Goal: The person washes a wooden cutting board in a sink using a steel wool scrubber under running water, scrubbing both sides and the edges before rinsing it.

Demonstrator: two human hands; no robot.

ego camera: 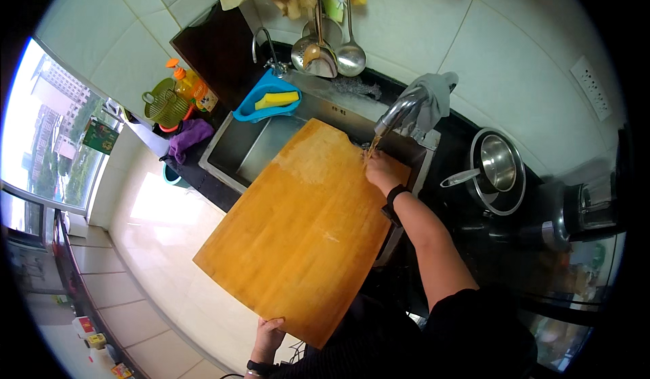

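A large wooden cutting board [299, 226] lies tilted across the stainless steel sink [218, 178], its near end jutting out past the sink's edge. My left hand [269, 330] grips that near edge, thumb on top, with the fingers hidden beneath. My right hand [380, 168] is over the board's far right part, under the stream from the chrome faucet [401, 109]; its fingers are blurred by water, and whether they hold anything is unclear. A wet patch shows on the board's far end.
A blue corner basket [244, 105] holds a yellow sponge [277, 100]. A grey cloth [434, 94] drapes the faucet. Ladles [351, 59] hang on the wall. Metal bowls [500, 163] stand at right, a purple cloth [190, 137] and soap bottle [195, 89] at left.
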